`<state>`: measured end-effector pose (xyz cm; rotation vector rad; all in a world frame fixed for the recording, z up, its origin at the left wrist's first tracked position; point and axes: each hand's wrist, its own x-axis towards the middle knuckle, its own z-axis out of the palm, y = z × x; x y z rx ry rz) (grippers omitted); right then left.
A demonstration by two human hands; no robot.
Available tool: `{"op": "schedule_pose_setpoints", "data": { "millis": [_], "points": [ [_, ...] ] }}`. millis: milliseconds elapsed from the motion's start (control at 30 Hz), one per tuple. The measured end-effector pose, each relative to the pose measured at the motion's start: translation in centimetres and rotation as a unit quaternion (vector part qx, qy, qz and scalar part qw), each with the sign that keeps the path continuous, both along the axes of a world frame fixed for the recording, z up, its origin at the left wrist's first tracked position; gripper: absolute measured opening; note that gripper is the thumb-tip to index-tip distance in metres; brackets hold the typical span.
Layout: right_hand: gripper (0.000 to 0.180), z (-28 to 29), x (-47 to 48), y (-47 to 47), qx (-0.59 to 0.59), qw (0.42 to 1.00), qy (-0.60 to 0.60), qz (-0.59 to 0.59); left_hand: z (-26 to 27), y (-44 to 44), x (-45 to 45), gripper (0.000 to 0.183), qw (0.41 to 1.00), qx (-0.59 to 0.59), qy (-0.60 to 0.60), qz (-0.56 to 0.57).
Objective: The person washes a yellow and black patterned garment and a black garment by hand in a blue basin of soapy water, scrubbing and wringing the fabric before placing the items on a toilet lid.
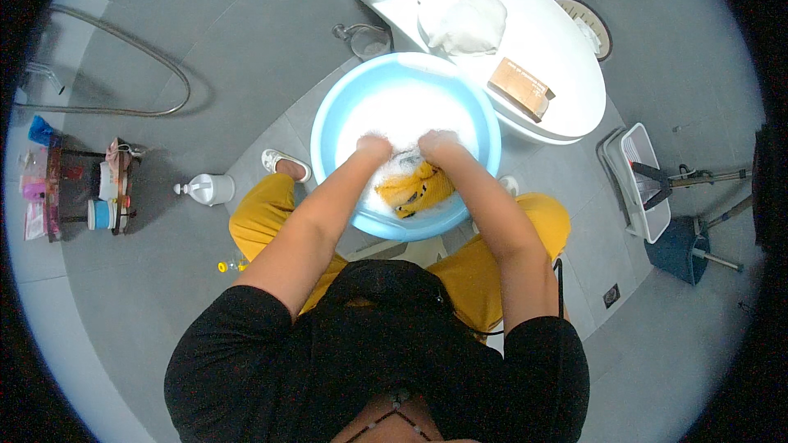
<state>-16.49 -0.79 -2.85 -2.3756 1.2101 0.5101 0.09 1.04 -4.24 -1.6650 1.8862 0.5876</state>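
Observation:
A light blue plastic basin [324, 118] full of bright white suds [411, 101] stands before me, between my knees. Inside it, near the front wall, lies a wet yellow knitted garment [431, 189] with dark and grey patterning. My left hand [374, 146] dips into the foam at the garment's upper left, its fingers hidden by suds. On the other side my right hand [439, 143] reaches down by the garment's upper right edge, fingers also covered in foam. Whether either hand grips the cloth cannot be seen.
Beyond the basin, a toilet lid [569, 67] bears a white cloth bundle [471, 21] and a cardboard box [522, 89]. A white jug [210, 189] and a yellow-capped bottle [231, 266] stand at left. At right are a plastic bin [643, 181] and a dustpan [680, 252].

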Motion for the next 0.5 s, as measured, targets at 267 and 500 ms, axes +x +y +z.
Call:
{"op": "schedule_pose_setpoints", "data": {
  "millis": [267,500],
  "points": [
    [0.038,3.1,-1.3,-1.5,-0.014,0.954,-0.254,-0.160,5.3,-0.5,0.7,0.035,0.791,-0.136,0.443,0.399],
    [0.052,5.7,0.1,-0.6,0.121,0.737,-0.611,-0.261,8.5,1.5,1.0,0.035,0.205,0.102,0.798,0.558]
  ]
}}
